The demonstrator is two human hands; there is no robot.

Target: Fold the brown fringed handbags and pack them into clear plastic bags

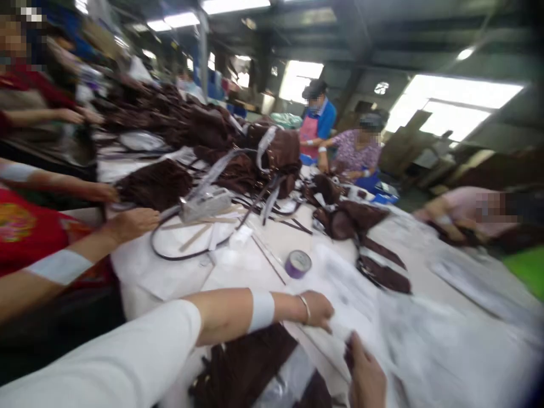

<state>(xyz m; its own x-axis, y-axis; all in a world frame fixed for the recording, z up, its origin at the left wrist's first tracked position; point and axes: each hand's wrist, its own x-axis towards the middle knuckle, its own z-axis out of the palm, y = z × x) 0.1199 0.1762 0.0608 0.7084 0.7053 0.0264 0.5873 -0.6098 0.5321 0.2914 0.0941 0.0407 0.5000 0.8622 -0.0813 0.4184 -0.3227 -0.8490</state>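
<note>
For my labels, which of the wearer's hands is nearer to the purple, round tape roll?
Left: the left hand is below and right of the tape roll; the right hand is farther that way.

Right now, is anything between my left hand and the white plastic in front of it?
Nothing visible stands between the left hand and the white plastic; blur hides whether they touch. The purple tape roll sits off that line, farther across the table.

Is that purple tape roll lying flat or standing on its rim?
Lying flat: the tape roll's ring-shaped face points upward.
</note>
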